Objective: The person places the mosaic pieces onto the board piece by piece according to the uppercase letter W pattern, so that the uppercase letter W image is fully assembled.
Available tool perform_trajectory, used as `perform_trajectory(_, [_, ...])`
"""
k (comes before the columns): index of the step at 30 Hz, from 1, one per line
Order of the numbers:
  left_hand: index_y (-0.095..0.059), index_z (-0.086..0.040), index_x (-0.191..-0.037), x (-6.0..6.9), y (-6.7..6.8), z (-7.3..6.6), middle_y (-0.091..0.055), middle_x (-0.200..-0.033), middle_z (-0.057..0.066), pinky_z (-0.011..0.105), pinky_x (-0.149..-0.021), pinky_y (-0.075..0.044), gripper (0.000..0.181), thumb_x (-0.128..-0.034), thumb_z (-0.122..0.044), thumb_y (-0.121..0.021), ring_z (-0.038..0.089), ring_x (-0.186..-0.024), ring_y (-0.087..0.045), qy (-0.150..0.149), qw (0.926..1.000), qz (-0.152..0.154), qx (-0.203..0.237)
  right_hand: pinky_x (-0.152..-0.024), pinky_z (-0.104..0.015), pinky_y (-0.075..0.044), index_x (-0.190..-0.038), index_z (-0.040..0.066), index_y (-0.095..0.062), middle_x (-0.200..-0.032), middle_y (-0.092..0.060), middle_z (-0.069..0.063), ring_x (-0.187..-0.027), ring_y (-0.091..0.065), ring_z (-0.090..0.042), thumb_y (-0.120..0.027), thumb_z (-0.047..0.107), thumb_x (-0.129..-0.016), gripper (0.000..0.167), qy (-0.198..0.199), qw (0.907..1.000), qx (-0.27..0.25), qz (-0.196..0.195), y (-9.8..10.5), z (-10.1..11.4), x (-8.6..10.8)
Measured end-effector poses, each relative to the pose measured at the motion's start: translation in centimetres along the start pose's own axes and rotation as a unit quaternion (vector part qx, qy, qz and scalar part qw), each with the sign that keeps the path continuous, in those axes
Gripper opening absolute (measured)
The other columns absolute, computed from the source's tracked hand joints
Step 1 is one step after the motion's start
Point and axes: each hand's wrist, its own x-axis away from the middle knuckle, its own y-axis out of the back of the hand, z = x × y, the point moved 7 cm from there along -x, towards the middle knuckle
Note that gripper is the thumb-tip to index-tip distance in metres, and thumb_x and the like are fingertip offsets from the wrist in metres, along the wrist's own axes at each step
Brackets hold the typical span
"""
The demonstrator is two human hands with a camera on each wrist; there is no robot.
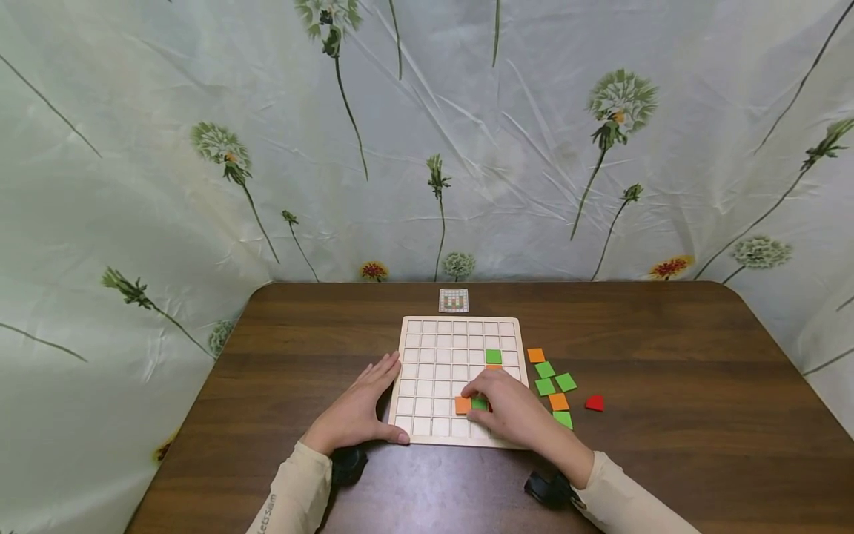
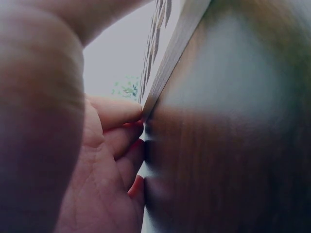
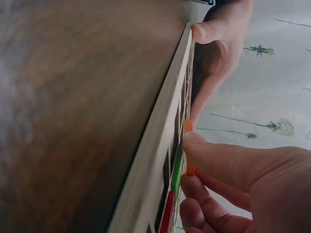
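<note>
A pale wooden grid board (image 1: pixel 427 370) lies on the table. Along its left edge rest the fairly straight fingers of my left hand (image 1: pixel 360 406), with the thumb at the near left corner. My right hand (image 1: pixel 514 410) is over the board's near right part, pinching an orange tile (image 3: pixel 190 167) between thumb and fingers. Right beside that tile a green tile (image 3: pixel 177 170) sits in the grid, followed by a red tile (image 3: pixel 167 213). Farther up the board is another green tile (image 1: pixel 493 357), with an orange tile (image 1: pixel 494 367) below it, partly hidden by my right hand.
Right of the board lie several loose green and orange tiles (image 1: pixel 565 382) and one red corner-cut piece (image 1: pixel 594 403). A small printed pattern card (image 1: pixel 454 300) lies beyond the board's far edge. A flowered curtain (image 1: pixel 400 148) hangs behind the brown table (image 1: pixel 667 356).
</note>
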Motion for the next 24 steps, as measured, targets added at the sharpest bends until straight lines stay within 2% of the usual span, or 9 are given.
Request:
perform_trajectory(5, [-0.021,-0.005,-0.160,-0.02,0.00,0.11,-0.012,-0.167,0.008,0.046,-0.125,-0.011,0.128,-0.0660,-0.063,-0.086,0.025,-0.154,-0.011,-0.003,1.0000,-0.002,-0.002,-0.090,-0.040,-0.053,-0.102,0.010,-0.075,-0.101,-0.068,0.001,-0.103,-0.061,-0.023,-0.082,0.015,-0.083,0.021,-0.004,0.9999,0.004,0.010,-0.29,0.04,-0.17])
perform_trajectory(17, [-0.022,-0.003,-0.159,-0.01,0.02,0.12,-0.013,-0.167,0.008,0.048,-0.124,-0.011,0.128,-0.0663,-0.064,-0.085,0.027,-0.153,-0.012,-0.012,0.9999,-0.006,-0.003,-0.083,-0.036,-0.053,-0.100,0.012,-0.075,-0.098,-0.066,0.003,-0.097,-0.058,-0.019,-0.082,0.017,-0.082,0.021,0.008,1.0000,0.004,0.003,-0.38,0.24,-0.29])
perform_trajectory(24, [-0.022,-0.003,-0.159,-0.02,0.04,0.09,-0.013,-0.167,0.008,0.048,-0.124,-0.012,0.128,-0.0660,-0.064,-0.085,0.027,-0.153,-0.012,-0.013,0.9999,-0.007,-0.002,-0.087,-0.036,-0.052,-0.100,0.012,-0.075,-0.099,-0.065,0.003,-0.101,-0.057,-0.020,-0.084,0.019,-0.081,0.023,0.007,0.9999,-0.001,0.008,-0.43,-0.03,-0.31])
